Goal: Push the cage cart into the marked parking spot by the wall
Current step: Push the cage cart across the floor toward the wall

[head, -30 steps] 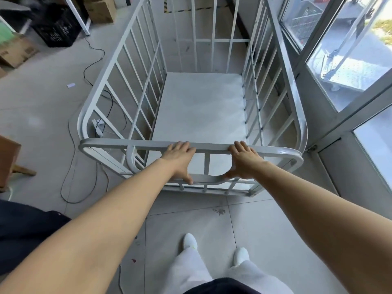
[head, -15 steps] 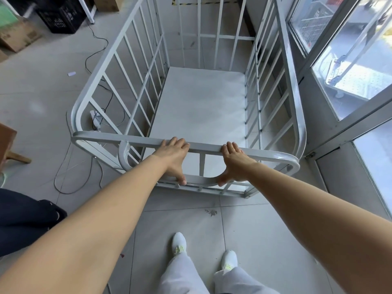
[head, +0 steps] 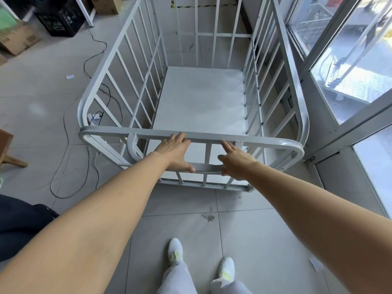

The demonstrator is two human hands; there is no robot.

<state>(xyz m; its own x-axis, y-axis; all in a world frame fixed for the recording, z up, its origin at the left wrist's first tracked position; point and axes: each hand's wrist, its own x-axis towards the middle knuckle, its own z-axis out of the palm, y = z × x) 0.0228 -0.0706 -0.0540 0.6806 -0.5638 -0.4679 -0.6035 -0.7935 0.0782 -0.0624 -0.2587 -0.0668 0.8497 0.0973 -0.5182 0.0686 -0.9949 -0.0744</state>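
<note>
Head view shows the cage cart (head: pixel 203 98) close along the glass wall (head: pixel 347 66), its far end near yellow-black floor tape (head: pixel 203 6). The left hand (head: pixel 174 151) lies flat on the near top rail (head: pixel 265 141), fingers together, gripping nothing; the right hand (head: pixel 235 161) is spread, only fingertips touching. With so loose a hold, an uneven shove could likely swing the cart into the window frame, or its wheels could snag the floor cable (head: pixel 63 166).
</note>
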